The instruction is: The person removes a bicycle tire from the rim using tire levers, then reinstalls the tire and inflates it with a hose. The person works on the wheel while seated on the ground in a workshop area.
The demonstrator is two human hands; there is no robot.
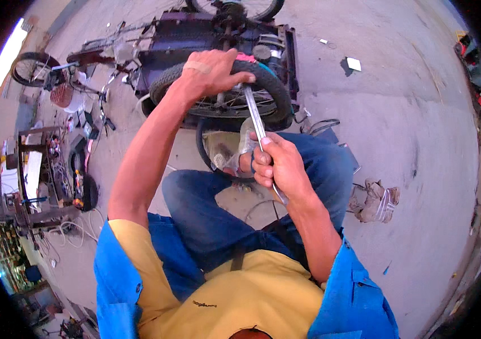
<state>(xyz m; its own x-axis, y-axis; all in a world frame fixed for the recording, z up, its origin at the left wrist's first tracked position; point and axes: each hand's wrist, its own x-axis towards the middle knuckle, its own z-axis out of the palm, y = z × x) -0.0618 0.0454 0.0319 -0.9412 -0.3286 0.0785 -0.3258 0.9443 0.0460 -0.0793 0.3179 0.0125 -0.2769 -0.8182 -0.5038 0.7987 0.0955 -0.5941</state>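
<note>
In front of me a wheel with a knobbly black tire (pixel 281 93) is mounted on an upturned cargo tricycle (pixel 178 37). My left hand (pixel 209 70) grips the top of the tire, thumb stretched to the right; a plaster is on its back. My right hand (pixel 280 164) is closed around a tire lever (pixel 256 116), a long flat silver bar. The lever slants up to the tire near my left thumb; its exact contact is hidden. Pink and blue-green bits show along the tire's upper edge. What looks like a black inner tube (pixel 201 144) hangs below the wheel.
A worn pair of shoes (pixel 379 201) lies on the concrete floor to my right. At far left stand a cluttered rack (pixel 31 148) and loose cables (pixel 74 231). The tricycle's front wheel (pixel 29 69) points left. A white square (pixel 354 64) lies at the upper right.
</note>
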